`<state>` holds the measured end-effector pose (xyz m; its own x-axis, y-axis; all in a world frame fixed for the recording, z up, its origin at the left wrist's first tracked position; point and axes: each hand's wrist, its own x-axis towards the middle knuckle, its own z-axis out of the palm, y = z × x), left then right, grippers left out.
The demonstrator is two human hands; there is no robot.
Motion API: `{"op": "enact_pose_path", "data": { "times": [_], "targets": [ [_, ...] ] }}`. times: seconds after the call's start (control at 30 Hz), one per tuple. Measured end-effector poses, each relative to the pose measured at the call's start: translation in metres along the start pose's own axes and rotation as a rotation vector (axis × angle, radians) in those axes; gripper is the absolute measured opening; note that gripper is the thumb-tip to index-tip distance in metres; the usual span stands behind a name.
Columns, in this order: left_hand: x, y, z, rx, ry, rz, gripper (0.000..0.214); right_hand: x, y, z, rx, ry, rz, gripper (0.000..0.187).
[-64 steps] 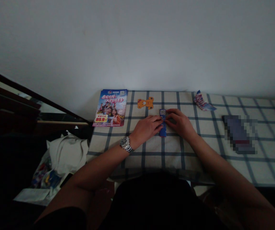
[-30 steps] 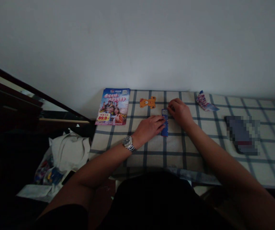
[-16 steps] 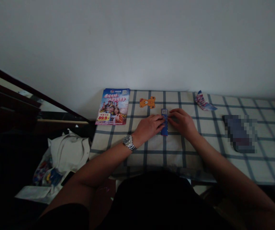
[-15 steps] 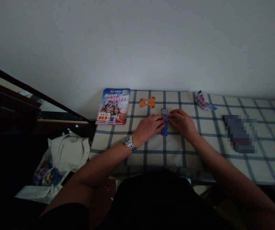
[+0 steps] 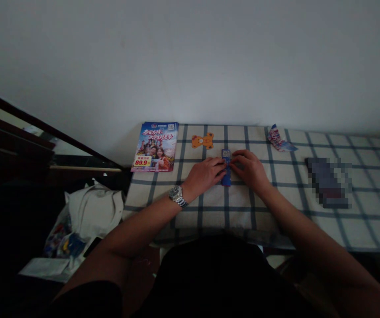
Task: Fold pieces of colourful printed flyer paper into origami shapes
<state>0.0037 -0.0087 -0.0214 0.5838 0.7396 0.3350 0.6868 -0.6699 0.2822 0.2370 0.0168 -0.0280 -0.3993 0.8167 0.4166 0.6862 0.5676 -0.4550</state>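
Observation:
A flyer (image 5: 226, 180) folded into a narrow blue strip, with a QR code at its far end, lies upright in front of me on the checked cloth. My left hand (image 5: 207, 173), above a metal wristwatch (image 5: 176, 194), presses its closed fingers onto the strip from the left side. From the right, my right hand (image 5: 249, 168) has thumb and forefinger bent together at the strip's edge; its fingertips partly cover the paper. Just beyond my left hand is a flat orange bear-shaped piece (image 5: 202, 141).
A stack of printed flyers (image 5: 156, 148) lies at the far left against the wall (image 5: 190, 62). A creased flyer (image 5: 280, 140) stands up partly at the back right. Nearer right is a dark blurred-out object (image 5: 328, 182). A white bag (image 5: 92, 207) sits below the left table edge.
The whole view has shifted very slightly. Both hands stay at the folded strip, with the right fingertips a touch closer over its edge.

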Motion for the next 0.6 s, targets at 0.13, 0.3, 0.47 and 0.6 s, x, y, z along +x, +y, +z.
{"op": "enact_pose_path", "data": {
  "times": [0.13,0.3,0.47,0.6],
  "targets": [
    [0.000,0.000,0.000,0.005,-0.007,-0.002,0.031,0.000,0.000,-0.001,0.001,-0.015,-0.012,0.006],
    [0.000,0.001,-0.002,0.018,-0.021,0.000,0.031,-0.006,-0.002,-0.003,0.029,-0.030,-0.020,0.007],
    [0.000,0.001,-0.002,0.022,-0.016,-0.002,0.031,-0.018,-0.006,-0.005,0.043,-0.061,-0.013,0.019],
    [0.000,0.001,-0.002,0.023,-0.006,0.005,0.031,-0.027,-0.010,-0.007,0.031,-0.076,-0.009,0.028]
  ]
}}
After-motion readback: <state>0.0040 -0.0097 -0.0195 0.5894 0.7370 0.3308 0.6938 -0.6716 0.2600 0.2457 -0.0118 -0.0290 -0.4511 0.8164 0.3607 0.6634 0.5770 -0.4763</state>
